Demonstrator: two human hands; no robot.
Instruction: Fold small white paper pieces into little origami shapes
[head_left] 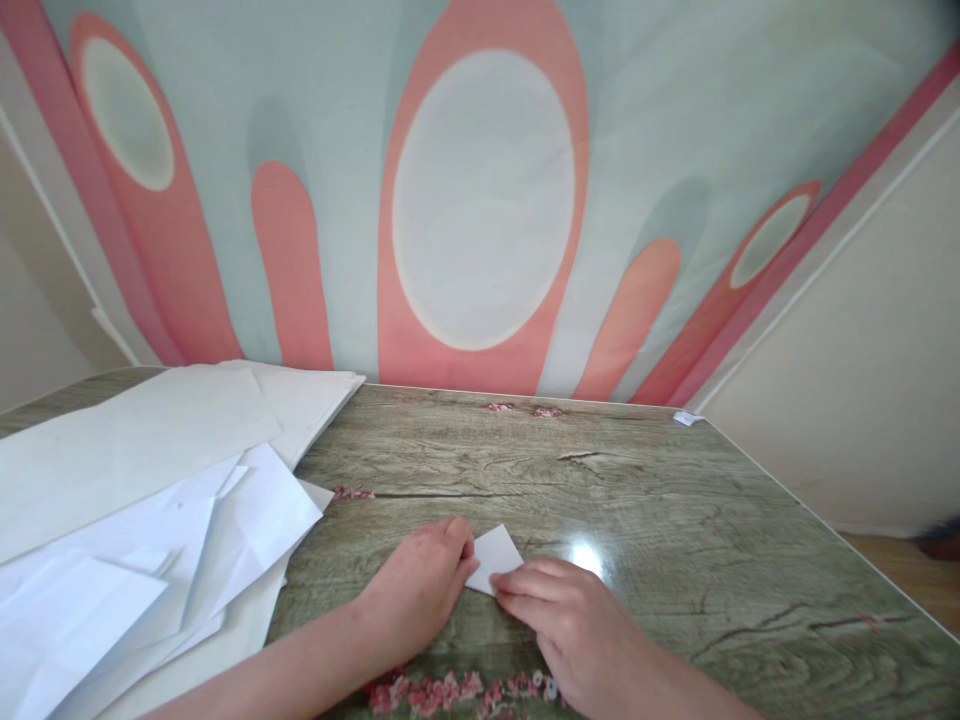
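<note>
Here, the left hand is holding its thumb and curled fingers pinched on a small white paper, which is lying between both hands on the wood-grain table; the right hand, nearly closed, is gripping its lower right edge. Uneven pulling could be creasing it crookedly. Fingers are hiding its sides, making any fold hard to discern; leftward, loose sheets are running out of view.

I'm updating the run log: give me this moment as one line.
left hand: touching small paper, left side | right hand: touching small paper, lower right | small paper: white, on table | paper pile: on table, left
</note>
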